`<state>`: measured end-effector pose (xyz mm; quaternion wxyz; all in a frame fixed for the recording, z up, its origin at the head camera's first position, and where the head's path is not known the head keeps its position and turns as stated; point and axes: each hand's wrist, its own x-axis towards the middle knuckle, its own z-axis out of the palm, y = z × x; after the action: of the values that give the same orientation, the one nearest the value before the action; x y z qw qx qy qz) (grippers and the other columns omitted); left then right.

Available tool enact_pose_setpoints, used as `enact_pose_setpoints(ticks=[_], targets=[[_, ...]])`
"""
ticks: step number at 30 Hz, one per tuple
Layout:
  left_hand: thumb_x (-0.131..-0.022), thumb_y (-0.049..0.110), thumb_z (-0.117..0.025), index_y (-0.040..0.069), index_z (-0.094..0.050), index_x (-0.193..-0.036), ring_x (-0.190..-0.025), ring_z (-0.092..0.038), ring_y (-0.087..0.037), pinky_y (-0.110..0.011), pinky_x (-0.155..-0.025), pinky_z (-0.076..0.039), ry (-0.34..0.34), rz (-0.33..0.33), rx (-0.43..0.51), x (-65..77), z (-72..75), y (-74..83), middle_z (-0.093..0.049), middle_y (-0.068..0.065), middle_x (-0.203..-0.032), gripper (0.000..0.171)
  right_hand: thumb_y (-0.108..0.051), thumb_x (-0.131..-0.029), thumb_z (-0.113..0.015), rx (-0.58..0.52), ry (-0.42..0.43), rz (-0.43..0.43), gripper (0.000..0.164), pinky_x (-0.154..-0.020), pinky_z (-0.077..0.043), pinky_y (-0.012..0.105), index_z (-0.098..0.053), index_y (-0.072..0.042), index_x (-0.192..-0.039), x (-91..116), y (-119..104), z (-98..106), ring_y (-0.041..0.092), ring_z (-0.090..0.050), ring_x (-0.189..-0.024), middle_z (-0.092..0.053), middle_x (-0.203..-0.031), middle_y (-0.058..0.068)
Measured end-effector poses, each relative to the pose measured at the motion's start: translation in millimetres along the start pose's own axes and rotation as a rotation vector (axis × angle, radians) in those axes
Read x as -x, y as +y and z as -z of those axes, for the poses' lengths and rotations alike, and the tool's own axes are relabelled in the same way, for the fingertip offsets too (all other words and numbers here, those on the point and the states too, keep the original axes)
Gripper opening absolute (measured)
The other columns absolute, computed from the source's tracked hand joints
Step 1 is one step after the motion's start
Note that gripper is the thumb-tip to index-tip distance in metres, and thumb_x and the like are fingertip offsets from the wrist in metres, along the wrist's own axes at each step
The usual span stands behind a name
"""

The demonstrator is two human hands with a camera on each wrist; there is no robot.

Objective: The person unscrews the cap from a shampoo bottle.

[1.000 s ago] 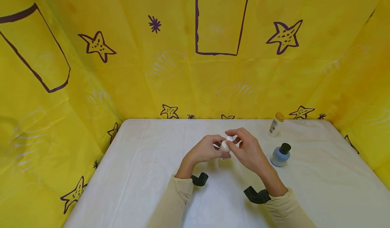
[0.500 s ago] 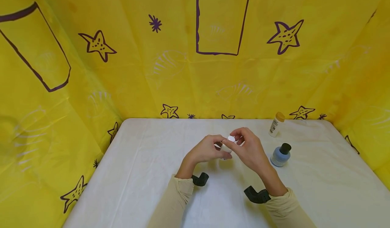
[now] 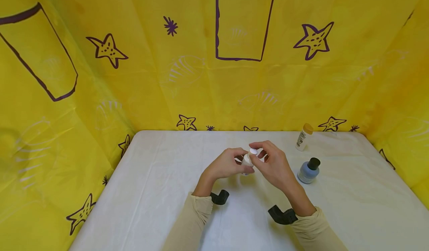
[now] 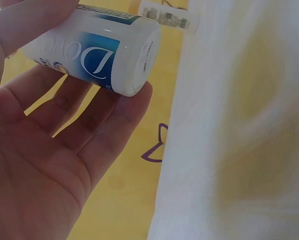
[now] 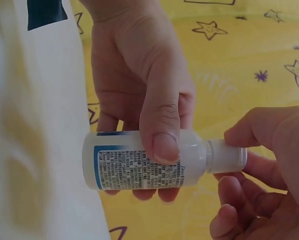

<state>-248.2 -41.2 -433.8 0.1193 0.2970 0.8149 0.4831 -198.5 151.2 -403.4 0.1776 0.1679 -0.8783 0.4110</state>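
Observation:
My left hand (image 3: 226,165) grips a small white bottle (image 5: 119,167) around its body, thumb on one side and fingers on the other. In the right wrist view the bottle lies sideways, its printed text label facing the camera. The left wrist view shows its blue label side (image 4: 97,57) and its round base. My right hand (image 3: 272,165) pinches the white cap (image 5: 227,158) at the bottle's neck between thumb and fingers. Both hands are raised over the white-covered table (image 3: 161,191), and the head view shows the cap end tilted up.
To the right of the hands stands a blue bottle (image 3: 307,172) with a black cap. Farther back is a slim white bottle (image 3: 302,139) with an orange-yellow cap. A yellow patterned curtain (image 3: 151,87) rises behind and beside the table.
The right thumb and fingers shift on the cap: half a second ago the thumb reached farther left across the bottle, and now it is drawn back. The left hand stays in place.

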Motion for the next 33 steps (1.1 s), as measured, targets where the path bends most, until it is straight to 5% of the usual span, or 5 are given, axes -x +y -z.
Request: enact_pose_setpoints(ticks=[6,15,33], targets=[[-0.085,0.034,-0.083,0.032,-0.074,-0.110,-0.082,-0.062,-0.009,-0.024,-0.075,-0.053,-0.004,-0.006,0.002,-0.4,-1.2,-0.2,-0.069,0.011,-0.092,0.026,-0.026,-0.089,-0.080,-0.006,-0.029,-0.084,0.038,-0.072,-0.051,0.026,-0.067,-0.007,-0.119,-0.4,0.2,0.1,0.017,-0.060,-0.083,-0.065,-0.110,0.011],[-0.084,0.032,-0.084,0.031,-0.074,-0.110,-0.083,-0.057,-0.010,-0.023,-0.067,-0.049,0.004,0.024,0.012,-0.8,-3.1,-0.2,-0.067,0.010,-0.091,0.028,-0.031,-0.087,-0.082,-0.006,-0.018,-0.181,0.038,-0.071,-0.050,0.022,-0.066,-0.007,-0.112,-2.3,-0.9,-0.3,0.018,-0.060,-0.084,-0.063,-0.100,0.009],[-0.084,0.032,-0.083,0.028,-0.074,-0.109,-0.083,-0.067,-0.014,-0.024,-0.070,-0.053,0.012,0.017,0.037,-0.7,-2.3,0.2,-0.068,0.006,-0.097,0.026,-0.006,-0.091,-0.073,-0.013,0.028,0.005,0.027,-0.069,-0.050,0.023,-0.072,-0.008,-0.117,1.3,0.3,-0.1,0.011,-0.059,-0.077,-0.071,-0.106,0.006]])
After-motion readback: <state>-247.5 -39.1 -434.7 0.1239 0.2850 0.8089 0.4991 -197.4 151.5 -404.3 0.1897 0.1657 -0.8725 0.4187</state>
